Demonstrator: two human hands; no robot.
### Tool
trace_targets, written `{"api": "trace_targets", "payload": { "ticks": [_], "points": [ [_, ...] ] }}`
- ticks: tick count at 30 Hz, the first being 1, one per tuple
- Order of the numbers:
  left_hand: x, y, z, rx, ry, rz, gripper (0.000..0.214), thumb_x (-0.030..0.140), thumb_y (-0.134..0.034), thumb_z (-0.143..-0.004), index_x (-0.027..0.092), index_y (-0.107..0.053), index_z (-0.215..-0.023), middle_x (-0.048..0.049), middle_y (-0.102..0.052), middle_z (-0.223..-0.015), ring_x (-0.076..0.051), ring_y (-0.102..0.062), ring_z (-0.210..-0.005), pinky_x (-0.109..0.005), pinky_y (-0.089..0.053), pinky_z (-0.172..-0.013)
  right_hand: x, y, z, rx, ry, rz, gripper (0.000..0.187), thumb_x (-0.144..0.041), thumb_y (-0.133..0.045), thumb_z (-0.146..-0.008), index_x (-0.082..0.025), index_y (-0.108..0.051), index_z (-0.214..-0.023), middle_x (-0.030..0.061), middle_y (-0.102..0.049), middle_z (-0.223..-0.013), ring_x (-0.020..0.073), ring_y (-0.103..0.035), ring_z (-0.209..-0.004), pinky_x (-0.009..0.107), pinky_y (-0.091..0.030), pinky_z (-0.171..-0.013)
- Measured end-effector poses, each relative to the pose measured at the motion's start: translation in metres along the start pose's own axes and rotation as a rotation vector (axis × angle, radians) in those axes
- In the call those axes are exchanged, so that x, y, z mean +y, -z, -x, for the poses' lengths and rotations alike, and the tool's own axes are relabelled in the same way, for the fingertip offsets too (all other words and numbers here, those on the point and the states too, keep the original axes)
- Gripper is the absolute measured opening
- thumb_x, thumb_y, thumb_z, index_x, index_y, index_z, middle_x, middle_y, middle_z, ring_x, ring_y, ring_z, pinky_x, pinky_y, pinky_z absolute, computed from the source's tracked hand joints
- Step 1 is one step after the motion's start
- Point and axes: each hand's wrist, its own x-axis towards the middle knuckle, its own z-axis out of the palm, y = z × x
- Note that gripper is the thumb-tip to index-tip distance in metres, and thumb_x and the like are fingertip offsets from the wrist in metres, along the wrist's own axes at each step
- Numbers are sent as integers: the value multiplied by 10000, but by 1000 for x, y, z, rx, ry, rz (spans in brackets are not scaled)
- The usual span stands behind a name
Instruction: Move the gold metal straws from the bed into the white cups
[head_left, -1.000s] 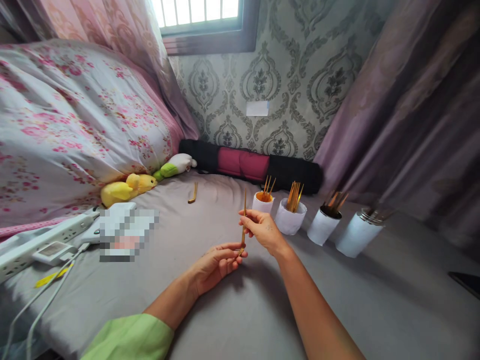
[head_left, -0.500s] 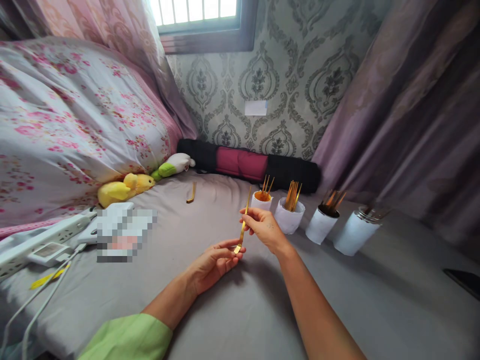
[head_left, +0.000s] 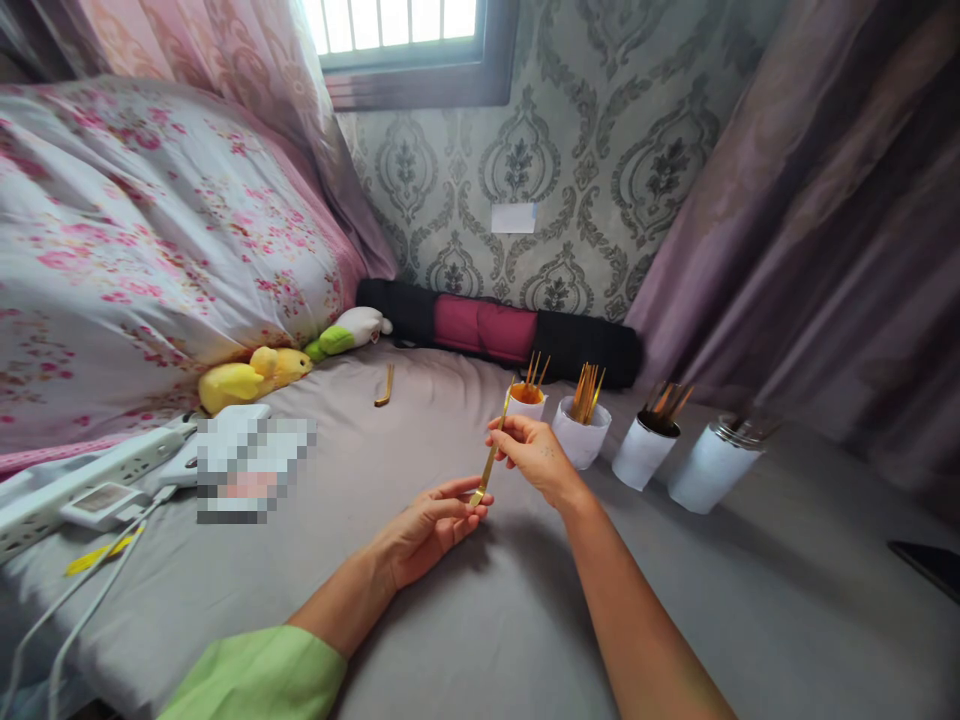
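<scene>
My right hand (head_left: 534, 455) pinches the upper half of a thin gold utensil (head_left: 490, 461), which leans with its top toward the cups. My left hand (head_left: 431, 525) has its fingertips closed on the utensil's lower end. Both hands hover over the grey sheet (head_left: 465, 620). Just beyond my right hand stands a row of white-wrapped cups: one with an orange rim (head_left: 524, 402), a second (head_left: 581, 432) full of gold sticks, a third (head_left: 645, 448) with a few sticks, and a fourth (head_left: 712, 462).
Another gold utensil (head_left: 385, 386) lies on the sheet farther back. A yellow plush toy (head_left: 251, 378) and a floral duvet (head_left: 135, 240) sit at left. A white power strip (head_left: 90, 478) with cables lies at the left edge. A black and red roll (head_left: 499, 335) lines the wall.
The gold utensil has tilted from upright to leaning right, its top now nearer the orange-rimmed cup. My right hand has shifted slightly right; my left hand stays at the lower end.
</scene>
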Motion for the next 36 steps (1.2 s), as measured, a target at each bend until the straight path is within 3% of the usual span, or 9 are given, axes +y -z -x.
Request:
{"api": "trace_targets", "payload": {
  "ticks": [14,29,36],
  "points": [
    [-1,0,0,-3,4,-6,455,7,-631,-633,81,-524,-1069,-131,-623,-965,-88,-602,-732,-178,-485,-727,0,2,-2,99,-8,-67,184,-216,-568,-654,-140,-574,-822,12,-633,-677,109,-578,-638,253,-460,-645],
    [-2,-1,0,-26,19,-26,402,0,-626,-632,78,-551,-1019,-127,-627,-936,-91,-602,-714,-188,-489,-709,8,15,-11,294,117,-26,464,-282,-579,-660,-144,-478,-1091,26,-648,-729,142,-602,-659,242,-446,-568],
    [-2,-2,0,-25,21,-35,383,4,-627,-634,75,-563,-1005,-127,-630,-926,-87,-602,-696,-181,-490,-693,14,21,-15,385,188,13,507,-275,-570,-688,-194,-421,-1166,37,-656,-802,153,-617,-699,280,-478,-640]
  ]
}}
